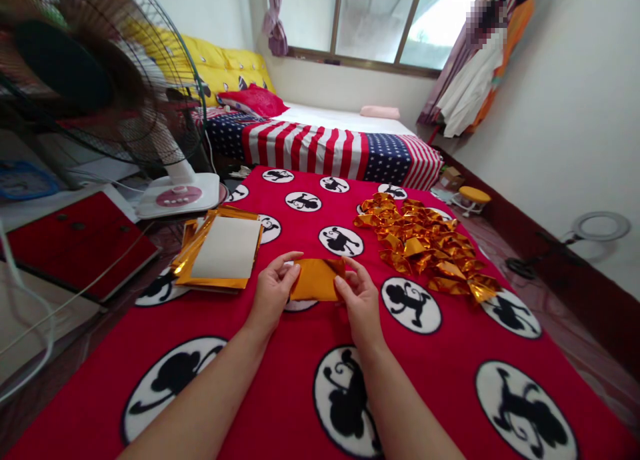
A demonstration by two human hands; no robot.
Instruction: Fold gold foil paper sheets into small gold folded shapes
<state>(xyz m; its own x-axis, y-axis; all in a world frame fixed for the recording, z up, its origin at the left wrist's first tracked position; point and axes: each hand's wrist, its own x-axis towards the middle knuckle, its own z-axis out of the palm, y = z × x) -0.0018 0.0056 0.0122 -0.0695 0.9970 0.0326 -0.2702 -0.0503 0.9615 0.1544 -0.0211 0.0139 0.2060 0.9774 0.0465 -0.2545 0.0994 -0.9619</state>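
Between my two hands is a small folded piece of gold foil paper (316, 280), held just above the red cloth. My left hand (273, 283) pinches its left end with thumb and fingers. The right end sits between the thumb and fingers of my right hand (359, 292). To the left lies a stack of gold foil sheets (237, 283) with a pale sheet (225, 247) on top. At the right is a heap of shiny folded gold foil pieces (425, 240).
The red cloth (280, 360) with monkey circles covers the table. A large fan (170, 140) stands at the left, beside a red cabinet panel (83, 237). A bed (310, 147) is beyond the table. On the right floor are a yellow stool (474, 195) and a ring light (601, 227).
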